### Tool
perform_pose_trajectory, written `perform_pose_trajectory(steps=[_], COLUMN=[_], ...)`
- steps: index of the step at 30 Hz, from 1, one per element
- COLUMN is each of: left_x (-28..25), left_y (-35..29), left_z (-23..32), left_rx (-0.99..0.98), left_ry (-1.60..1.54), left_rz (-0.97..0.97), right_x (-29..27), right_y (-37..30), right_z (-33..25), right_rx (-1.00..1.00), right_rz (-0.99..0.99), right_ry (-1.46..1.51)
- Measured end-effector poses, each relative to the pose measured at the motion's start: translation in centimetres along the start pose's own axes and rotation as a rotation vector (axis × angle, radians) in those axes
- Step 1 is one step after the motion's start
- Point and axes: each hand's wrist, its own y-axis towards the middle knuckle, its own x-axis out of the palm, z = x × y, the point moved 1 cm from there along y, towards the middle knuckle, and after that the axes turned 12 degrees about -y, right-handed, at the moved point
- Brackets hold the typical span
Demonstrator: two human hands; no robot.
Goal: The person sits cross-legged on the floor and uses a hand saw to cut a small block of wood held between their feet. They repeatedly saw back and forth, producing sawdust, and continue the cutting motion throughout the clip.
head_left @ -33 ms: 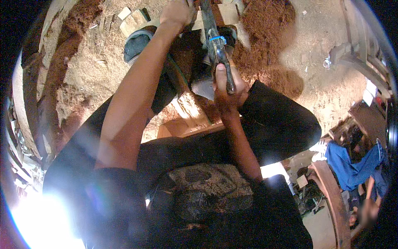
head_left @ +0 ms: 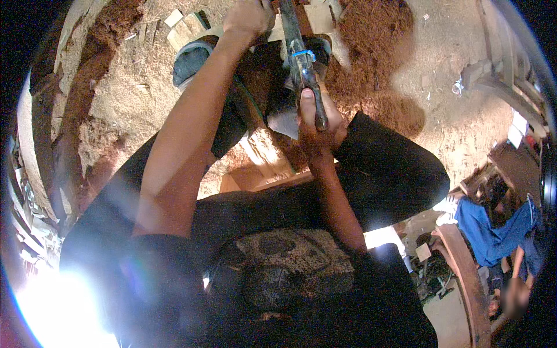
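Observation:
My right hand [head_left: 319, 119] is closed round the lower end of a long dark tool [head_left: 305, 72] with a worn surface. A blue tie [head_left: 303, 53] is wrapped round it above my thumb, which lies along the handle. The tool runs up past the top edge, so its far end is hidden and its kind does not show. At the top edge my left hand [head_left: 248, 16] is curled closed, left of the tool; what its fingers hold, if anything, cannot be made out. Pale wood pieces [head_left: 318, 18] lie beyond, beside my shoes [head_left: 193, 61].
A wooden board [head_left: 264, 153] lies between my bent legs. Reddish-brown shavings [head_left: 374, 46] are heaped on the sawdust-covered ground [head_left: 133, 75]. Curved timbers [head_left: 43, 139] stand at left, and another curved timber [head_left: 464, 272] at lower right. Near it is a person in blue clothing [head_left: 493, 232].

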Motion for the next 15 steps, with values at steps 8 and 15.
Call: perform_pose_trajectory(steps=[8, 15], left_x=[-3.4, -2.3], left_y=[0.1, 1.2], left_z=[3.8, 1.6], left_rx=[0.177, -0.109], left_ry=[0.499, 0.139], left_rz=[-0.513, -0.237], right_x=[-0.1, 1.7], right_y=[0.3, 0.8], right_z=[1.3, 1.3], right_rx=[-0.120, -0.240], right_rz=[0.019, -0.092], right_ry=[-0.087, -0.193])
